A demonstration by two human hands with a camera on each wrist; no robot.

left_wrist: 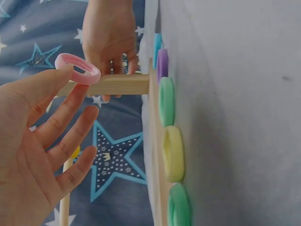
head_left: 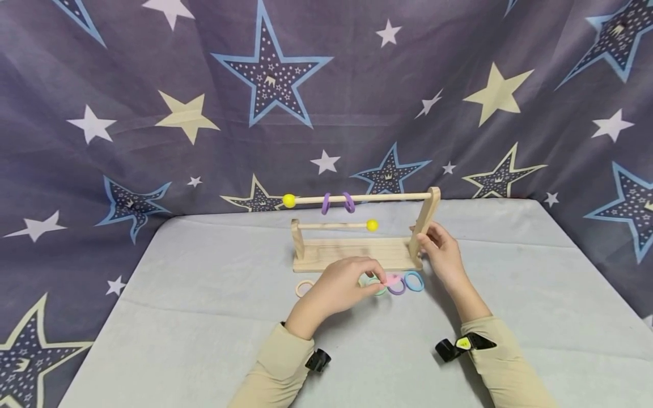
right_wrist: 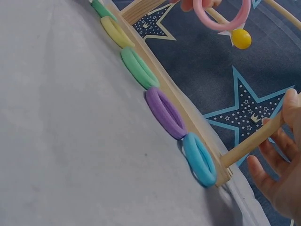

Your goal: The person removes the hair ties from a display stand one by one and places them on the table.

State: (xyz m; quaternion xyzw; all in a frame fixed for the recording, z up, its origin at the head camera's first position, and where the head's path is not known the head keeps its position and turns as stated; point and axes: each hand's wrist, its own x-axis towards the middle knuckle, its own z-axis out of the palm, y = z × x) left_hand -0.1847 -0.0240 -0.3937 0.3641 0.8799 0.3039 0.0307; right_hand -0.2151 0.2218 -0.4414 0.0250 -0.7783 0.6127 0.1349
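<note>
My left hand [head_left: 347, 286] pinches a pink hair tie [left_wrist: 92, 77] between thumb and index finger, its other fingers spread loosely. In the head view the tie overlaps the row of hair ties lying along the front of a wooden stand [head_left: 336, 266]. My right hand [head_left: 449, 258] holds the stand's tall right upright [head_left: 427, 211] low down, thumb in front. Two purple hair ties [head_left: 349, 203] hang on the long upper rod [head_left: 390, 198]. In the row lie a blue tie [right_wrist: 192, 157], a purple tie [right_wrist: 158, 112], a green tie [right_wrist: 132, 69] and a yellow tie [right_wrist: 112, 31].
A second green tie [left_wrist: 173, 207] and a pale orange tie [head_left: 298, 287] continue the row leftward. The short lower rod [head_left: 331, 226] ends in a yellow ball [head_left: 372, 225]; another yellow ball [head_left: 289, 200] caps the upper rod. A star-patterned curtain [head_left: 357, 113] stands behind the cloth-covered table [head_left: 204, 317].
</note>
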